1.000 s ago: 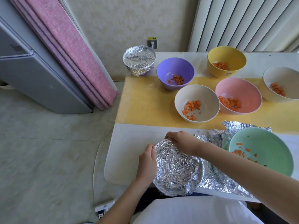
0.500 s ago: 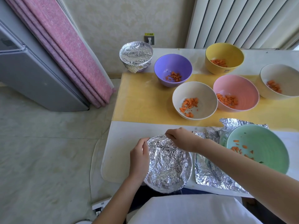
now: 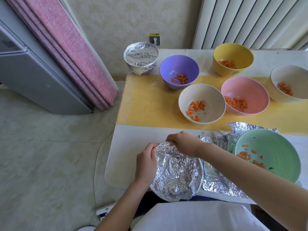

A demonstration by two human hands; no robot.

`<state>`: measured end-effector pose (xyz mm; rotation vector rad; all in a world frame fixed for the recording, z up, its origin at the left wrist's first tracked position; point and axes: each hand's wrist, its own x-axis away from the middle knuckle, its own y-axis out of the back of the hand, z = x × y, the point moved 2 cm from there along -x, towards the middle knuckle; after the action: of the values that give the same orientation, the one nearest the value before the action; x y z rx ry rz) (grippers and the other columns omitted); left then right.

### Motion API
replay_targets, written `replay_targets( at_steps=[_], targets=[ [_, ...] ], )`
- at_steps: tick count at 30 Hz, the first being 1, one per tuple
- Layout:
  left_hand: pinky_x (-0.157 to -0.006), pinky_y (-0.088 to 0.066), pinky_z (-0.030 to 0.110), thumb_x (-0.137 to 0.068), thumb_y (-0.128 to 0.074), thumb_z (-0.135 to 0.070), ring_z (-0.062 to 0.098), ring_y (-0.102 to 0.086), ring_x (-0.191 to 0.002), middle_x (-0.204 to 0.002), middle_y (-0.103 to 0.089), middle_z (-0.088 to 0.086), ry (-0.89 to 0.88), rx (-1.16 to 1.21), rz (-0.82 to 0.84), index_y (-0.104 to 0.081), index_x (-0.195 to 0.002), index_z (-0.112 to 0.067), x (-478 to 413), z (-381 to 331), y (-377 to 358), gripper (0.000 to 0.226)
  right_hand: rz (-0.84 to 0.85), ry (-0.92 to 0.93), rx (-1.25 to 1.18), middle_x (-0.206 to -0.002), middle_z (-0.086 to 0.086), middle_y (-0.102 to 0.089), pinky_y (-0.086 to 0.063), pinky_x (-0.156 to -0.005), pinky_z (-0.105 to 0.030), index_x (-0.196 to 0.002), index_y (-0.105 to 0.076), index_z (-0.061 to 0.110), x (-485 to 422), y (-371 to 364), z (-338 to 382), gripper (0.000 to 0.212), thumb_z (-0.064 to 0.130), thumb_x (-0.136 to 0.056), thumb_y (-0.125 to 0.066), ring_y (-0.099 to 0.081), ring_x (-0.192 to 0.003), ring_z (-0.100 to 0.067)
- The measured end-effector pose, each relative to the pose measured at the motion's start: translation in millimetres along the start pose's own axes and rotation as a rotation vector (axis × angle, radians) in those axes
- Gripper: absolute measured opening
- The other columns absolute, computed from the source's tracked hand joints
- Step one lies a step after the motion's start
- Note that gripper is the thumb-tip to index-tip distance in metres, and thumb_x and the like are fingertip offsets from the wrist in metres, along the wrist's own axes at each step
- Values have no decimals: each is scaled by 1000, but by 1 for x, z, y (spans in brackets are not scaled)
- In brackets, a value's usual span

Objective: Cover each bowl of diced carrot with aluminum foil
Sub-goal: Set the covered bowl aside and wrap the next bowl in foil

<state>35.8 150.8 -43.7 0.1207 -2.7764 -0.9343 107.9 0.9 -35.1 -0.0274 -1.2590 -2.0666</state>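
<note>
A foil-wrapped bowl point(image 3: 178, 174) is sitting at the near edge of the worktop point(image 3: 130, 147), toward its left corner and slightly overhanging that edge. The left hand point(image 3: 146, 162) is lying against this bowl's left side, its fingers curling in and pinching the foil at the rim. The right hand point(image 3: 185, 144) is reaching across to the far rim, its fingers clenching down over the foil there, close to the left hand's fingertips.

Just to the right, loose foil sheets point(image 3: 216, 182) are lying flat, and a green bowl point(image 3: 280, 152) holding diced carrot point(image 3: 245, 155) is standing uncovered on them. On the yellow mat point(image 3: 146, 100) running across the middle, a white bowl point(image 3: 200, 92) and a pink bowl point(image 3: 250, 87) are standing open, each showing carrot. At the mat's far edge a purple bowl point(image 3: 180, 64) and a yellow bowl point(image 3: 233, 54) are standing open with carrot too, and a second white bowl point(image 3: 293, 75) is doing the same by the right edge. Another covered bowl point(image 3: 140, 57) is sitting at the far left corner.
</note>
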Motion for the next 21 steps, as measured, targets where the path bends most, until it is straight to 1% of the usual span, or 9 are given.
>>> replay_targets(
  at_steps=[2,4,7,10,12,15,16,19,21],
  targets=[
    [-68,-39,17,-96,-45,-7,10,-58,-80,-91,-61,-7,16,45,-1,-59,-112,-10,-1,-1,-1,22,10,16,-33,-105,-7,-67,-41,-79,-30,-121,-58,13,0,0,4,29,11,-98,-39,-58,-91,-21],
    [-71,-39,16,-95,-47,-7,11,-57,-87,-96,-59,-6,26,72,-5,-56,-111,-7,-2,-1,-2,18,-23,32,-54,-108,-6,-67,-38,-79,-27,-122,-59,12,-1,-2,9,29,16,-99,-40,-59,-97,-22],
    [-66,-38,14,-95,-48,-10,10,-56,-81,-91,-61,-6,59,120,0,-56,-106,-8,1,1,-4,14,-86,8,-41,-103,-8,-68,-34,-71,-26,-117,-62,11,-2,-5,12,27,16,-99,-41,-59,-97,-27],
    [-60,-36,24,-96,-44,-11,10,-50,-64,-75,-57,-5,126,168,-17,-56,-101,-15,7,4,-6,14,-93,-20,26,-103,-9,-68,-23,-62,-21,-117,-60,12,-1,-5,14,28,16,-99,-40,-59,-96,-27],
    [-56,-34,26,-97,-41,-10,10,-46,-58,-67,-54,-4,151,155,-42,-55,-96,-18,10,4,-7,16,-62,-22,26,-98,-11,-67,-28,-65,-26,-115,-61,12,-1,-4,14,26,16,-99,-40,-59,-92,-29],
    [-55,-33,25,-97,-40,-9,10,-45,-57,-65,-52,-3,148,116,-56,-57,-96,-15,10,2,-7,18,8,-5,23,-92,-10,-67,-43,-70,-33,-111,-61,13,-2,0,13,26,12,-96,-41,-60,-87,-29],
    [-56,-33,27,-97,-40,-9,10,-45,-58,-65,-53,-3,144,113,-53,-57,-97,-14,9,1,-7,17,17,6,18,-93,-8,-67,-42,-70,-33,-114,-61,14,-1,1,14,28,10,-95,-40,-58,-85,-27],
    [-58,-34,28,-96,-42,-10,11,-48,-62,-69,-54,-4,144,121,-34,-52,-94,-13,8,0,-9,11,-1,26,13,-93,-11,-66,-28,-66,-26,-115,-60,15,4,3,17,30,6,-94,-40,-45,-75,-20],
    [-56,-33,26,-96,-44,-11,14,-49,-62,-69,-54,-4,133,136,-30,-48,-91,-13,9,-1,-10,7,-21,16,23,-93,-10,-66,-27,-64,-26,-114,-59,15,7,1,15,32,2,-91,-43,-47,-75,-21]
  ],
)
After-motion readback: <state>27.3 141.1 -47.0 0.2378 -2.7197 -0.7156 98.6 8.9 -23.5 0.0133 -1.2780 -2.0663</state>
